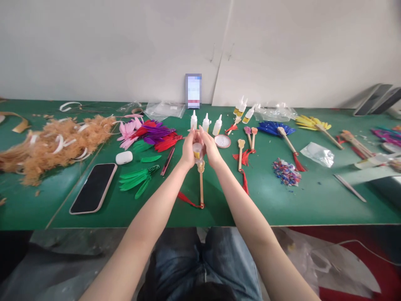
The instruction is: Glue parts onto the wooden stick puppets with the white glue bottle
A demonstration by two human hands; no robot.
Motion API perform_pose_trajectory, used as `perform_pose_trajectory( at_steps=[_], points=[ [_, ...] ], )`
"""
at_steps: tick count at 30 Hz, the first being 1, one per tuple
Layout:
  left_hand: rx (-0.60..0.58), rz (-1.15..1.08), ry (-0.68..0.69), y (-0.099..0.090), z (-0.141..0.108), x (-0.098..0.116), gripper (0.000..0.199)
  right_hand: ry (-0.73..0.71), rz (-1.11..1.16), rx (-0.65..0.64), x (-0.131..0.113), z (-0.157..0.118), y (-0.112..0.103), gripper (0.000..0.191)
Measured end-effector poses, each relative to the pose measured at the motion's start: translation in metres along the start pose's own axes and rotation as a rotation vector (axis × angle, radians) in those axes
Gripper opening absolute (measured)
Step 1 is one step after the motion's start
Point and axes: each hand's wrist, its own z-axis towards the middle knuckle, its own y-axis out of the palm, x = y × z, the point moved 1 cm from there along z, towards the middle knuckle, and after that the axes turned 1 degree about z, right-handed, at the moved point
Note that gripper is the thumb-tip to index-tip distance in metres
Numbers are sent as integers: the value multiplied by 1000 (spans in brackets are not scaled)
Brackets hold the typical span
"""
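My left hand (189, 148) and my right hand (210, 149) are closed around a small clear glue bottle (197, 151) with a yellow label, its base facing me. Fingers hide the bottle's far end. Just below the hands a wooden fan handle (201, 186) lies on the green table, a red tassel (190, 200) trailing left from its lower end. Beyond my fingertips stand white-capped bottles (206, 123). A round white dish (222, 141) sits to the right of my right hand.
On the left are green feathers (138, 179), a phone (94, 188), a white earphone case (124, 157) and fluffy tan trim (56, 146). To the right lie a blue feather fan (277, 128), a yellow feather fan (313, 123) and colourful sequins (286, 172). Another phone (193, 91) leans against the wall.
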Motion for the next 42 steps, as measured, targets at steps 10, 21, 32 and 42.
perform_pose_trajectory(
  at_steps=[10, 21, 32, 42],
  points=[
    [-111, 84, 101, -6, -2, 5, 48, 50, -27, 263, -8, -4, -32, 46],
    [-8, 24, 58, 0, -5, 12, 57, -224, -264, 519, -16, -11, -47, 33],
    [-30, -72, -48, -7, 0, -3, 50, -319, -1070, -232, -1, -154, 2, 32],
    [-114, -112, 18, -10, 4, 2, 50, -169, -1302, -491, 6, -166, 3, 50]
  ],
)
